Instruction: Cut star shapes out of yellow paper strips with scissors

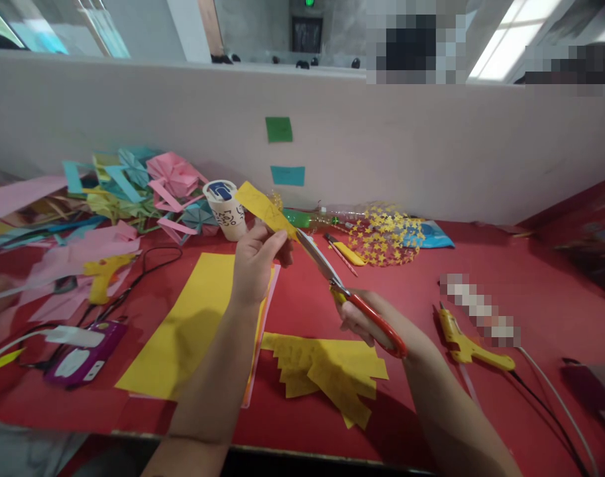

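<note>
On the red table [302, 301], a pile of yellow pieces [332, 371] looks cut, larger sheets [197, 298] uncut; left hand [260, 255] pinches a strip [257, 201], right hand [359, 321] grips scissors [338, 285]

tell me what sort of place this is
Probably a craft workshop or classroom: folded paper shapes are heaped on the red table, a yellow glue gun lies at the right, and the right hand holds scissors.

Two paper notes [279, 129] up at twelve o'clock! Two yellow glue guns [452, 331], one at nine, one at four! Just one paper cup [230, 217] at ten, and a single pair of scissors [328, 270] towards four!
</note>
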`<state>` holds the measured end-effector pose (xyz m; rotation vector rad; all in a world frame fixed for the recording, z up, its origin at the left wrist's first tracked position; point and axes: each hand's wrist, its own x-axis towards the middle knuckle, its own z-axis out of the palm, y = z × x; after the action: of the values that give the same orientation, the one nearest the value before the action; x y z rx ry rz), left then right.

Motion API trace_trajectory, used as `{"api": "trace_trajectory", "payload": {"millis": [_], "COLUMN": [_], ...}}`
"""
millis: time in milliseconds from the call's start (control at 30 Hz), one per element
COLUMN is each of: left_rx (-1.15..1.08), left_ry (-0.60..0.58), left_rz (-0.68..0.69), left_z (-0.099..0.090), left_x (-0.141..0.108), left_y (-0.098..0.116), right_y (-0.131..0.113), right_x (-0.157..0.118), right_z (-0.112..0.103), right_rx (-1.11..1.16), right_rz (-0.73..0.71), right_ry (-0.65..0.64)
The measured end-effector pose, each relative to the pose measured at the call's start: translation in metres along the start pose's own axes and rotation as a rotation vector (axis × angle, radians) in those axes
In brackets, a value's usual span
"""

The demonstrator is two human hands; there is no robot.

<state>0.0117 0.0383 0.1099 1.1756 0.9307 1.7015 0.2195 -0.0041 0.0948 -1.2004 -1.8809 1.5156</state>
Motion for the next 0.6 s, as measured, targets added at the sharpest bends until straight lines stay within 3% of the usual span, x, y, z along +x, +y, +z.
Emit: {"api": "trace_trajectory", "payload": {"millis": [200,600], "left_rx": [0.105,0.153], "left_ry": [-0.098,-0.097], "left_rz": [-0.002,-0.012], "left_z": [-0.002,-0.005], "left_x": [0.000,0.000], "left_y": [0.006,0.011], "right_y": [0.007,0.012], "right_x": [-0.001,0.000], "right_z": [-0.004,-0.007], "right_rx": [-0.012,-0.002], "right_rz": [-0.060,-0.109], "right_ry": [-0.043,-0.080]}}
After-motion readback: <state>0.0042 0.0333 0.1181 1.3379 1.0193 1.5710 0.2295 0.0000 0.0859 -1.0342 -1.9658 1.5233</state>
